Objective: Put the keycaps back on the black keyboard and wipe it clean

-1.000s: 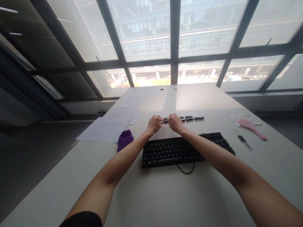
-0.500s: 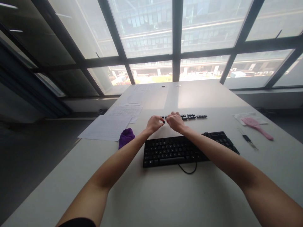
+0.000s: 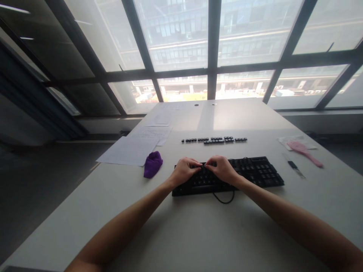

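Both hands are over the upper left part of a black keyboard (image 3: 256,172), fingertips nearly meeting above its top rows. My left hand (image 3: 185,170) is closed in a pinch, thumb and forefinger pointing right. Facing it, my right hand (image 3: 222,169) pinches from the other side. A small black keycap (image 3: 203,165) appears between the fingertips, partly hidden and hard to separate from the dark keys beneath. Behind the keyboard, loose black keycaps (image 3: 214,141) lie in a broken line on the white table.
A purple cloth (image 3: 153,164) lies left of the keyboard, near paper sheets (image 3: 129,150). To the right are a small tool with a dark handle (image 3: 293,165), a pink hairbrush (image 3: 304,152) and a clear plastic bag (image 3: 283,142). The cable (image 3: 224,201) loops out in front of the keyboard.
Both hands have come back from the row of loose keycaps to the keyboard, the left bringing a small black keycap. The row is now uncovered.
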Demonstrator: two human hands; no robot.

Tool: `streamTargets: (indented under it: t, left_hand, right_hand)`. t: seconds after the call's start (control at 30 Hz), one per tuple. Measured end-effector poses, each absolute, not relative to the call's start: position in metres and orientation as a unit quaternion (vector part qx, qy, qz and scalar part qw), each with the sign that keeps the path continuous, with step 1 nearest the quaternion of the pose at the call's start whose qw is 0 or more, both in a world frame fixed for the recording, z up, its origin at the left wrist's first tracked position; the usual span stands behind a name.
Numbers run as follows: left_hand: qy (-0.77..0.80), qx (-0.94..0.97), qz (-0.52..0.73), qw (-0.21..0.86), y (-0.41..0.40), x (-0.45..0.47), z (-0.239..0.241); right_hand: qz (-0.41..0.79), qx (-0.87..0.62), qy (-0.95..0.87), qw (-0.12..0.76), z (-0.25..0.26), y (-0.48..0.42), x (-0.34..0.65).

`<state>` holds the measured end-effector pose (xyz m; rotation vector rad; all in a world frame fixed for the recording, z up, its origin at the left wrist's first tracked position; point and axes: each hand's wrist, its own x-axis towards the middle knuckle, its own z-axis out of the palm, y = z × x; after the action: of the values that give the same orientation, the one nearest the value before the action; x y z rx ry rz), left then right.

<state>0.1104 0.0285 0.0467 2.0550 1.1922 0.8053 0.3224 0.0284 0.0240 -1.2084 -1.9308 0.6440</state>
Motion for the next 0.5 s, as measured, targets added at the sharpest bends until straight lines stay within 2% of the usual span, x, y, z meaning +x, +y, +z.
streamTargets:
  t: [0.5]
  left_hand:
    - [0.460,0.805,0.276,0.254,0.0291,0.1111,0.0351]
  right_hand:
    - [0.209,-0.423,-0.790,0.391,0.0136,0.0239,0.3236]
